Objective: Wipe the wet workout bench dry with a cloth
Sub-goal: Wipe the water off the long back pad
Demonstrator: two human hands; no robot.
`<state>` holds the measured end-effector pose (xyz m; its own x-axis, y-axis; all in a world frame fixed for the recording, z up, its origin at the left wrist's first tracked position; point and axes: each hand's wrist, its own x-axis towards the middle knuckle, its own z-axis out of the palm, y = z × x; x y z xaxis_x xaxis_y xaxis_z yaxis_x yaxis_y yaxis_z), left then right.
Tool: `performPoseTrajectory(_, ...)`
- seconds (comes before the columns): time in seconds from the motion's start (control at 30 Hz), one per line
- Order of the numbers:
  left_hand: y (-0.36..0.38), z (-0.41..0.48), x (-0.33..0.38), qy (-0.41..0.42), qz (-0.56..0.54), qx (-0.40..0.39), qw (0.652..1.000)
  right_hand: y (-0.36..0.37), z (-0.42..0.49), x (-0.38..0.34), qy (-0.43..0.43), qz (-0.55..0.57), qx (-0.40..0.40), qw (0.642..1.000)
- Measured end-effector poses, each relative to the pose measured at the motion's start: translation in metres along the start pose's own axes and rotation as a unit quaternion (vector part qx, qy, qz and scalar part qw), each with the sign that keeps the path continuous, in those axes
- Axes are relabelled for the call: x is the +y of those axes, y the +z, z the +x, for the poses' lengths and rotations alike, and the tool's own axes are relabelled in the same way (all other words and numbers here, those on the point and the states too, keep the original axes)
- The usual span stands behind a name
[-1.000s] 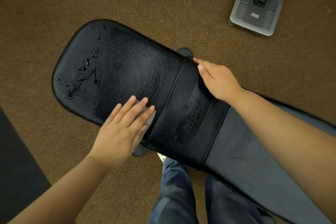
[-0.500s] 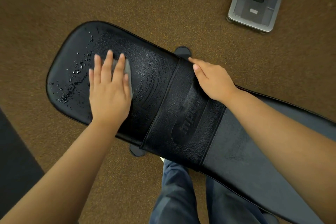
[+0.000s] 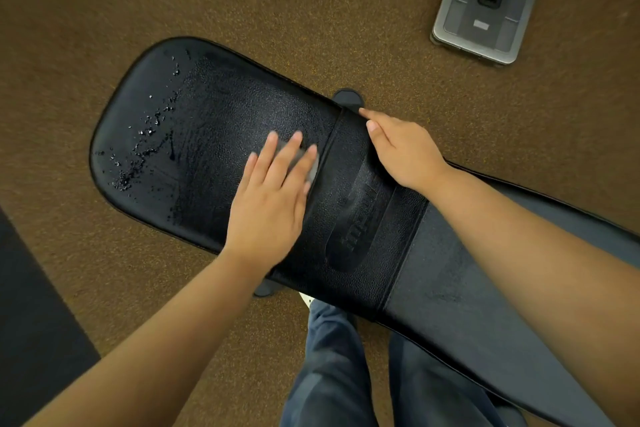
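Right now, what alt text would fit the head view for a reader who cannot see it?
The left hand presses a small grey cloth flat on the black padded vinyl workout bench, beside its stitched seam. The right hand rests on the bench's far edge, and water droplets bead near the rounded end.

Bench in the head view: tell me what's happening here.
A person is wiping a black workout bench with a grey cloth. The left hand presses the cloth flat on the pad, beside the stitched band across it. The right hand rests on the bench's far edge at that band. On the rounded end of the pad lie water droplets, away from the cloth, so the job is not yet done.
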<state>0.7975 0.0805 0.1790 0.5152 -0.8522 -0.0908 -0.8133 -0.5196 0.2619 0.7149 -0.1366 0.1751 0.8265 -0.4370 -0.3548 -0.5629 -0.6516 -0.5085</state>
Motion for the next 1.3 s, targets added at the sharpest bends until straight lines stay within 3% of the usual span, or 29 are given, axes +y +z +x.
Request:
performPoseTrajectory(0.3, -0.012, -0.067, -0.036, -0.029, 0.039, -0.046, 0.998, 0.0, 0.0, 0.001, -0.006, 0.002, 0.001, 1.0)
performPoseTrajectory(0.57, -0.028, -0.055, -0.067, -0.16, 0.02, 0.003, 0.987, 0.0, 0.002, 0.004, -0.006, 0.007, -0.006, 1.0)
performPoseTrajectory(0.83, -0.034, 0.043, -0.073, -0.263, -0.012, 0.105, 0.959, -0.001, 0.001, 0.003, -0.009, 0.011, -0.011, 1.0)
performPoseTrajectory(1.03, -0.027, 0.093, -0.056, -0.219, -0.006, 0.104, 0.97, 0.001, 0.0, 0.002, -0.003, 0.005, -0.014, 1.0)
performPoseTrajectory(1.2, -0.019, 0.083, -0.042, -0.082, -0.008, 0.063, 0.995, 0.004, 0.0, 0.002, 0.02, 0.018, -0.019, 0.999)
performPoseTrajectory(1.3, -0.012, 0.065, -0.03, -0.041, -0.006, 0.043, 0.998, 0.004, 0.0, 0.002, 0.029, 0.016, -0.023, 0.999)
